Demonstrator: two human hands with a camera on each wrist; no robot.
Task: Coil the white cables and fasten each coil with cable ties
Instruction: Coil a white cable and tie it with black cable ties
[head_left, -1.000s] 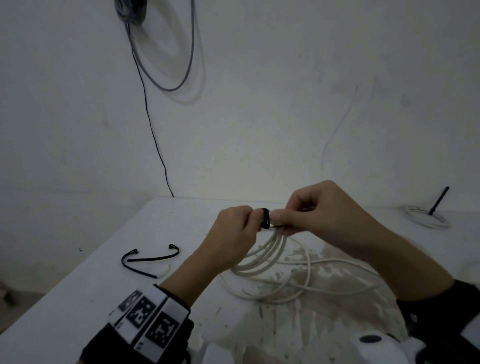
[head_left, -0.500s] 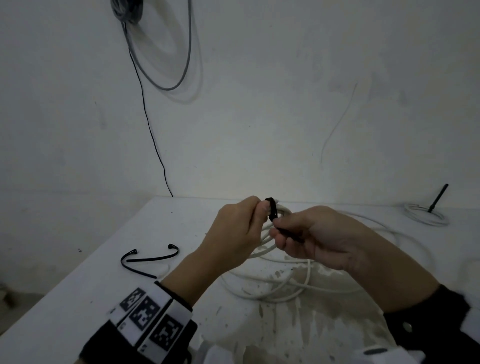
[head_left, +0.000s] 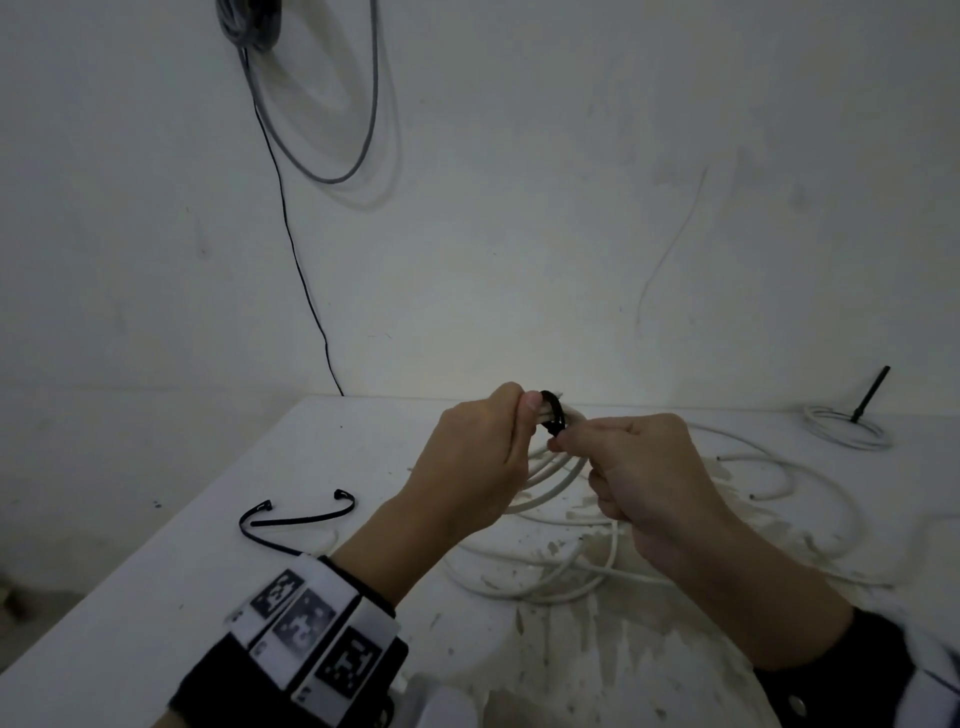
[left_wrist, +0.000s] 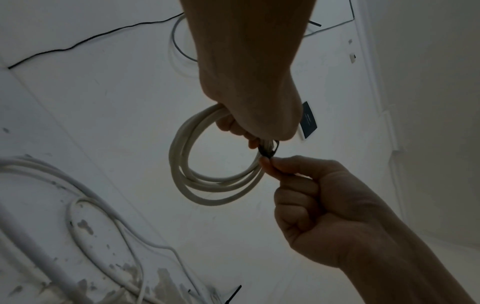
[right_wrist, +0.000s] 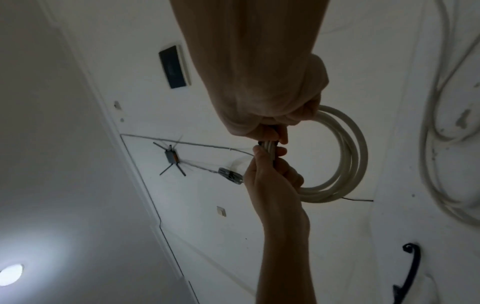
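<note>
A small coil of white cable (left_wrist: 197, 181) hangs above the table, gripped at its top by my left hand (head_left: 480, 457). A black cable tie (head_left: 553, 415) is looped round the coil's strands just past my left thumb. My right hand (head_left: 634, 467) pinches the tie's tail at the loop, its fingers curled. In the right wrist view the coil (right_wrist: 348, 156) hangs to the right of both hands, and the tie (right_wrist: 269, 144) wraps the bundle between them. More loose white cable (head_left: 571, 577) lies on the table under the hands.
Two spare black cable ties (head_left: 296, 519) lie on the white table (head_left: 156, 597) to the left. Another white coil with a black tie sticking up (head_left: 852, 426) sits at the far right. A grey cable (head_left: 332, 104) hangs on the wall behind.
My right hand has dropped lower and drawn towards me with the tie's tail. The tie's loop now sits snug round the coil. The coil has risen a little with my left hand.
</note>
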